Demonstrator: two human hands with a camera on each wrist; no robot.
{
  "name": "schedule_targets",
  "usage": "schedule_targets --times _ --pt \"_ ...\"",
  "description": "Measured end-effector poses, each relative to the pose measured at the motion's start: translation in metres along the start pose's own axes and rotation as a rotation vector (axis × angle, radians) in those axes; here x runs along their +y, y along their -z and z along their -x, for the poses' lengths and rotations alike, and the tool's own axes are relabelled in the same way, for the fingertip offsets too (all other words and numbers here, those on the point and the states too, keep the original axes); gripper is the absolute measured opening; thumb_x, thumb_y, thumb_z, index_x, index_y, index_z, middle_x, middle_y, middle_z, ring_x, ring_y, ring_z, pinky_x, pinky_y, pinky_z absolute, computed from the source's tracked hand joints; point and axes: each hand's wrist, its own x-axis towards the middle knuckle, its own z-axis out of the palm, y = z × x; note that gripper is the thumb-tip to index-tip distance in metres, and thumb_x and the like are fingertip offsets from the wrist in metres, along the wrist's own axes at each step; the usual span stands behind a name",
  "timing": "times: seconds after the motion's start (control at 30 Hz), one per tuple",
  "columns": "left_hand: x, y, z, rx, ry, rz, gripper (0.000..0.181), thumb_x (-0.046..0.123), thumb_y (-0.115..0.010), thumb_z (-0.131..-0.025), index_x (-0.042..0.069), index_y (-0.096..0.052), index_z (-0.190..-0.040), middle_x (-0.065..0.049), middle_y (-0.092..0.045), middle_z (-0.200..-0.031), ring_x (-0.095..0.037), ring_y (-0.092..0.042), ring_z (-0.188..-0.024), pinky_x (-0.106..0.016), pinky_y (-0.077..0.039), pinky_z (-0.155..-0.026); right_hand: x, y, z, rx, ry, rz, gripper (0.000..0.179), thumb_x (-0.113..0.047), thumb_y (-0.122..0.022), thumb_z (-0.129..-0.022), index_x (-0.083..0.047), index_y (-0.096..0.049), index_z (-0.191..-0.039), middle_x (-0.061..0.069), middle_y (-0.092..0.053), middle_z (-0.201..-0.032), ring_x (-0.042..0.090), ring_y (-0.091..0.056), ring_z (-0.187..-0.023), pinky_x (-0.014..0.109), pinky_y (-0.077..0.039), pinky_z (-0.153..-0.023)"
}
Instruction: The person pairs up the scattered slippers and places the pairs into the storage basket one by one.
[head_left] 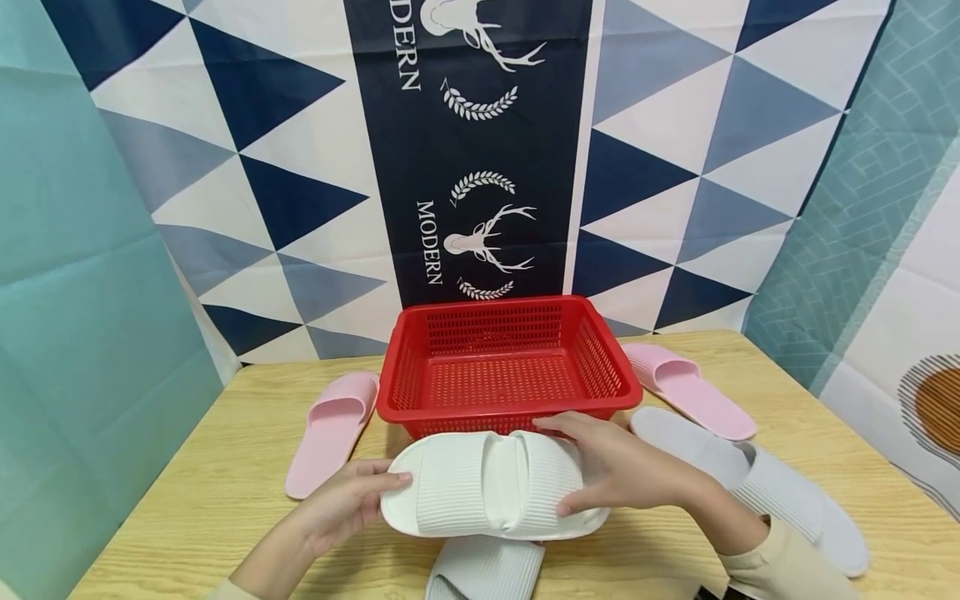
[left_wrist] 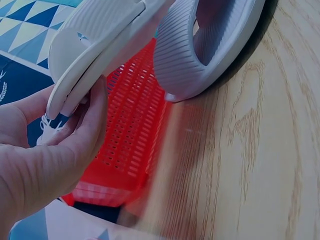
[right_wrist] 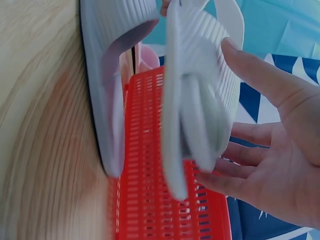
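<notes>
The paired white ribbed slide slippers [head_left: 450,492], held up just toward six o'clock of the red plastic basket [head_left: 510,417] and beside a pale grey slipper [head_left: 491,571] lower down, could slide apart or dip at their three o'clock end, I judge, if the loose support there lets one sole slip against the other. At nine o'clock the left hand [head_left: 352,500] pinches their ends between thumb and fingers, while at three o'clock the right hand [head_left: 637,467] is spread wide, its thumb against a strap; how firmly its fingers bear I cannot tell.
</notes>
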Motion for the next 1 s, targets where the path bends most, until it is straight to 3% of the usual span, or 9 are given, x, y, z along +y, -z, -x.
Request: schedule_targets --times 0.23,0.47,0.7,0.83,1.0 --pt "0.003 0.003 0.004 0.003 -0.006 0.010 0.044 0.019 -0.054 -0.096 -0.010 -0.046 -0.129 0.005 -0.069 -0.099 -0.006 -0.068 -0.089 -0.024 -0.057 -0.082 0.011 0.004 0.012 0.004 -0.024 -0.049 0.076 -0.060 -0.068 -0.077 -0.019 -0.048 -0.138 -0.004 -0.057 -0.133 0.015 -0.054 -0.117 0.036 -0.052 -0.096" --pt "0.002 0.006 0.006 -0.022 -0.026 0.029 0.038 0.016 -0.051 -0.097 -0.008 -0.049 -0.126 0.006 -0.070 -0.099 -0.007 -0.068 -0.090 -0.024 -0.057 -0.083 0.024 0.005 0.019 -0.003 -0.058 -0.174 0.066 -0.045 -0.070 -0.084 -0.008 -0.050 -0.135 0.008 -0.061 -0.128 0.007 -0.061 -0.106 0.033 -0.056 -0.088" --pt "0.004 0.009 0.006 -0.025 -0.033 0.033 0.038 0.016 -0.050 -0.098 -0.009 -0.047 -0.127 0.005 -0.069 -0.100 -0.007 -0.068 -0.091 -0.024 -0.057 -0.083 0.033 0.007 0.021 -0.025 -0.122 -0.318 0.057 -0.030 -0.070 -0.086 -0.002 -0.051 -0.132 0.013 -0.064 -0.121 0.010 -0.064 -0.101 0.026 -0.057 -0.084" --pt "0.005 0.009 0.006 -0.020 -0.032 0.036 0.036 0.016 -0.051 -0.097 -0.008 -0.049 -0.125 0.005 -0.069 -0.099 -0.006 -0.068 -0.090 -0.023 -0.056 -0.083 0.034 0.007 0.019 -0.017 -0.232 -0.364 0.054 -0.029 -0.070 -0.087 -0.001 -0.054 -0.130 0.008 -0.067 -0.111 0.010 -0.063 -0.095 0.019 -0.055 -0.079" --pt "0.005 0.009 0.005 -0.017 -0.038 0.049 0.028 0.015 -0.051 -0.097 -0.001 -0.055 -0.120 0.006 -0.070 -0.098 -0.005 -0.068 -0.089 -0.023 -0.056 -0.082 0.037 0.005 0.016 -0.076 -0.419 -0.587 0.063 -0.033 -0.065 -0.090 0.010 -0.048 -0.132 0.013 -0.067 -0.113 0.015 -0.064 -0.097 0.030 -0.057 -0.083"
